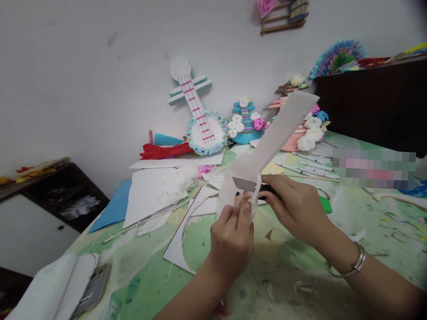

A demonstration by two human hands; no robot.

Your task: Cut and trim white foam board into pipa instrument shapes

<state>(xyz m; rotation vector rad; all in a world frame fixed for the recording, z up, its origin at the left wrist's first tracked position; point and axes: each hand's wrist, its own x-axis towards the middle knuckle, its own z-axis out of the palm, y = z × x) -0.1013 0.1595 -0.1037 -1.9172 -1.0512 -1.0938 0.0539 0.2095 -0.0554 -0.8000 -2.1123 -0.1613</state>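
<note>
My left hand (pixel 233 237) grips the lower, wider part of a white foam board cutout (pixel 285 128), whose long straight neck tilts up to the right. My right hand (pixel 297 207) is closed on a utility knife (pixel 244 184). Its broad grey blade lies across the face of the wide part, pointing left, just above my left fingertips. A ragged edge shows on the board beside the blade. Most of the knife's handle is hidden by my right fingers. Below and left, a white board offcut (pixel 178 246) with a curved cut edge lies on the table.
White sheets (pixel 145 194), a blue sheet (pixel 112 207) and scraps cover the green-patterned table (pixel 132 275). Several pens (pixel 311 166) lie behind my right hand. Decorated model instruments (pixel 206 133) lean on the wall. A phone (pixel 94 290) lies at the near left edge, partly under white paper.
</note>
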